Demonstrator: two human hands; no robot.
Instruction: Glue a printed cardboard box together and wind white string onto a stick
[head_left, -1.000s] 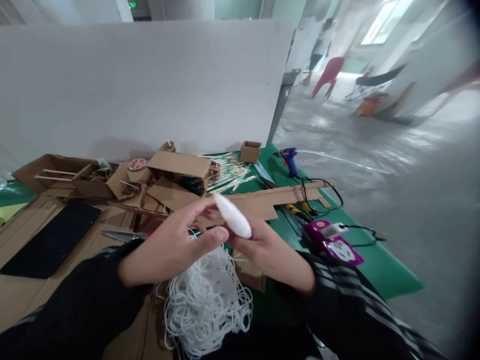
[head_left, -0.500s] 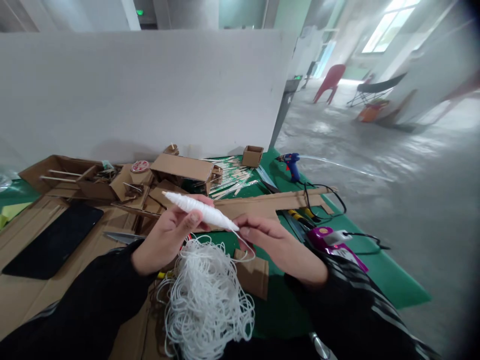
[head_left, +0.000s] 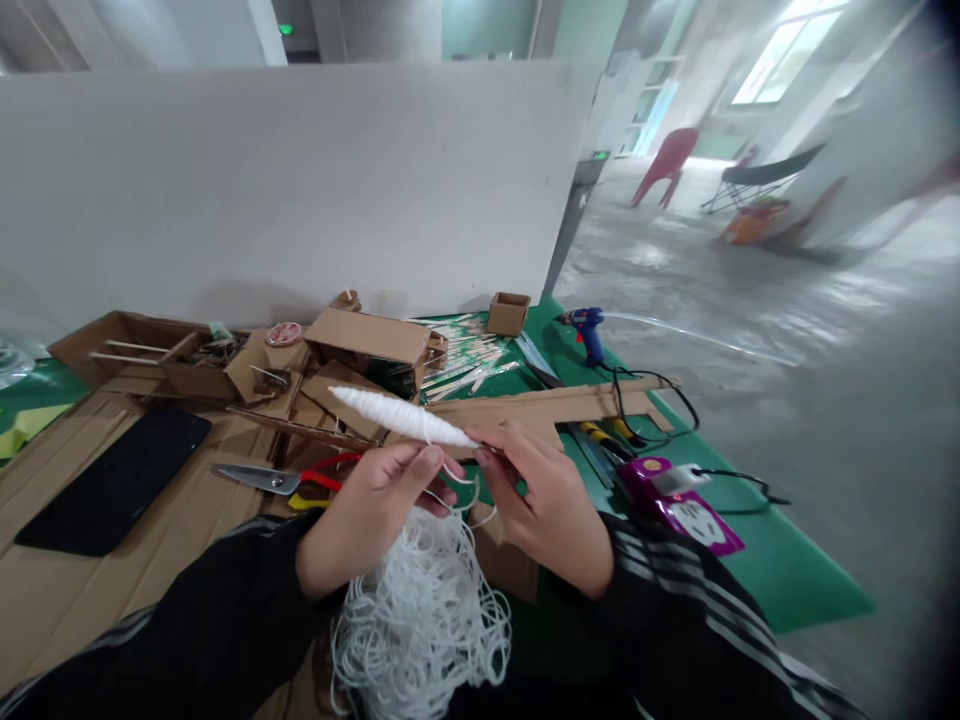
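A spindle (head_left: pixel 397 412) wound with white string, tapering at both ends, is held up over the table. My right hand (head_left: pixel 536 490) pinches its right tip between thumb and fingers. Just below the spindle, my left hand (head_left: pixel 379 505) is closed on a strand of the white string (head_left: pixel 457 477), which runs up to the winding. Beneath both hands lies a loose tangled heap of white string (head_left: pixel 420 620). Red-handled scissors (head_left: pixel 262 478) rest open-bladed to the left of my left hand.
Cardboard boxes (head_left: pixel 367 335) and thin wooden sticks (head_left: pixel 472 350) lie at the back by a white partition (head_left: pixel 300 190). A blue glue gun (head_left: pixel 589 330) and a purple power strip (head_left: pixel 682 505) are at the right. A black tablet (head_left: pixel 116 480) lies on cardboard at the left.
My left hand has let go of the spindle's middle and moved down onto the string. My right hand has taken hold of the spindle's right tip. The scissors' handles now show.
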